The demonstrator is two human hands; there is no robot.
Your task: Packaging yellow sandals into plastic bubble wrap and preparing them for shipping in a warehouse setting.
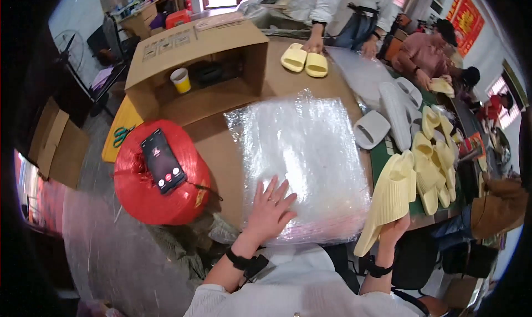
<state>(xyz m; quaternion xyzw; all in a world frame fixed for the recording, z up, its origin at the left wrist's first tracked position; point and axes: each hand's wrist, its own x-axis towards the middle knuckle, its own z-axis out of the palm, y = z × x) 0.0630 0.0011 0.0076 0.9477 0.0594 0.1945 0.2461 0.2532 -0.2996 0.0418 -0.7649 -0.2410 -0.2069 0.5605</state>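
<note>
A stack of clear plastic bags [316, 156] lies on the table in front of me. My left hand [268, 212] rests on its near left part, fingers spread and holding nothing. To the right of the stack, my right hand [394, 231] is closed around pale yellow slippers [394, 186], held tilted with the ribbed straps upward. They look like a pair pressed together, and they hide some of the fingers. Several more yellow slippers [429, 173] lie on the green surface just beyond, beside white slippers [372, 129].
A red roll of plastic twine [130, 189] at the left bears a phone [163, 161]. Behind it, an open cardboard box [205, 39] holds a yellow-and-white cup [180, 80]. Green-handled scissors [120, 135] lie nearby. Across the table, a person's hand [314, 42] touches yellow slippers [294, 57].
</note>
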